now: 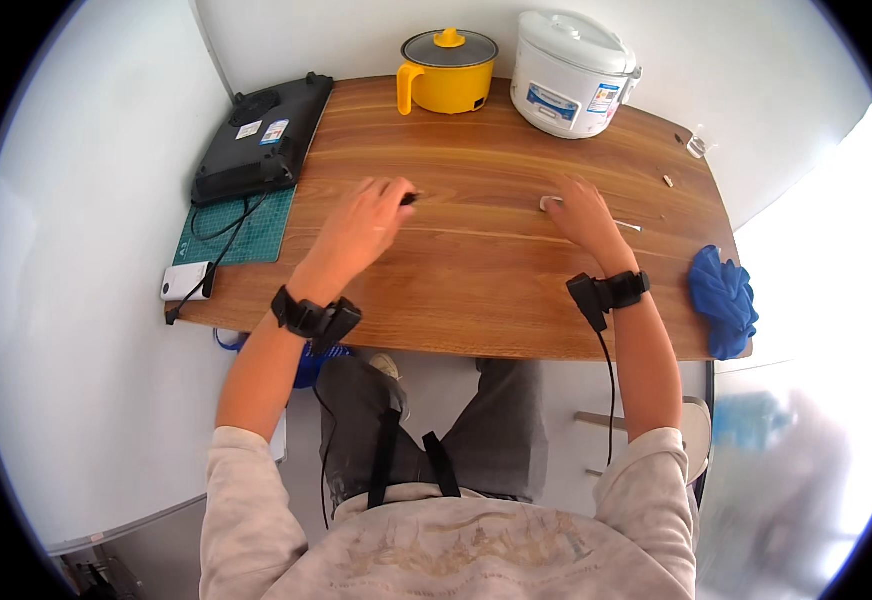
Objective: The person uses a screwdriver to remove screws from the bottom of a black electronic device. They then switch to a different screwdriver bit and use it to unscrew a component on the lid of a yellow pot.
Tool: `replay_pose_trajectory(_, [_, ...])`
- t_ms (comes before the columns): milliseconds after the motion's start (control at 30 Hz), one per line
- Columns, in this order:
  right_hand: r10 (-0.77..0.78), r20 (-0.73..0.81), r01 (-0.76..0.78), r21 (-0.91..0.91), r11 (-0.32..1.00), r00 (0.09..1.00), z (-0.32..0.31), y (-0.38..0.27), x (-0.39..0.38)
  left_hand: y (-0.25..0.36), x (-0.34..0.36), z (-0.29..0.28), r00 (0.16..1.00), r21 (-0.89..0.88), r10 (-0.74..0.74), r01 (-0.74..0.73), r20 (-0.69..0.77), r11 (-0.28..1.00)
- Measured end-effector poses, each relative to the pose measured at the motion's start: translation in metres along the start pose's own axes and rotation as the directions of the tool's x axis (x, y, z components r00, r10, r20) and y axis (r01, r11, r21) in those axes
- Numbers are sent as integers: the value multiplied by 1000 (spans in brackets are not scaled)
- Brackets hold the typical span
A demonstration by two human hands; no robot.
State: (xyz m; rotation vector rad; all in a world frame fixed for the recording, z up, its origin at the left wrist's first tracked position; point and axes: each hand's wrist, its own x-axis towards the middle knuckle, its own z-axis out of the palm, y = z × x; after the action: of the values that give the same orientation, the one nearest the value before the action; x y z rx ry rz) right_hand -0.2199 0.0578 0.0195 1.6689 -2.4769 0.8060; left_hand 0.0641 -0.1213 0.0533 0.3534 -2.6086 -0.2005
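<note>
Your left hand (361, 225) has a small dark piece (408, 199) pinched at the fingertips, over the wooden table (456, 290); it's mostly hidden by your fingers, so can't tell what it is. Your right hand (586, 215) curls low with a small white piece (546, 203) poking out by the thumb, on the side facing the left hand; can't tell if you're gripping it or only touching. A thin white stick (629, 227) lies just beside the right hand, on the side away from the left. To handle these well: pinch the dark piece lightly, pads square on, since something that small probably spins or slips if squeezed off-centre. Turn the left wrist a bit so your fingers don't cover it. Take the white piece by its sides, thumb against one finger, with the spare fingertips braced on the wood. Mind the stick: a sweep of the right palm could roll it. Leave slack in the cord (611, 385) hanging from the right wrist, as a tug could jerk your grip. The blue cloth (723, 300) sits further out past the right hand, nearer you; the yellow pot (454, 88) and rice cooker (568, 85) stand beyond both grips, well out of the way.
</note>
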Motion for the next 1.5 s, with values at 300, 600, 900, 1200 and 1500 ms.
replay_pose_trajectory(300, [161, 325, -353, 711, 607, 932, 11, -43, 21, 33, 75, 67, 998, -203, 29, -18, 54, 979])
replay_pose_trajectory(600, [173, 419, -441, 709, 550, 891, 24, -42, 17, 29, 80, 77, 998, -330, 48, -36, 31, 943])
replay_pose_trajectory(900, [195, 306, -361, 838, 411, 932, 15, -28, 12, 15, 63, 76, 998, -269, -7, 21, 55, 963])
replay_pose_trajectory(1200, [89, 475, -478, 822, 309, 875, 8, -30, 7, 11, 66, 67, 914, -924, -378, 262, 146, 279])
replay_pose_trajectory(1500, [96, 405, -396, 773, 496, 909, 2, -40, 5, 35, 65, 54, 931, -719, -263, 363, 253, 592])
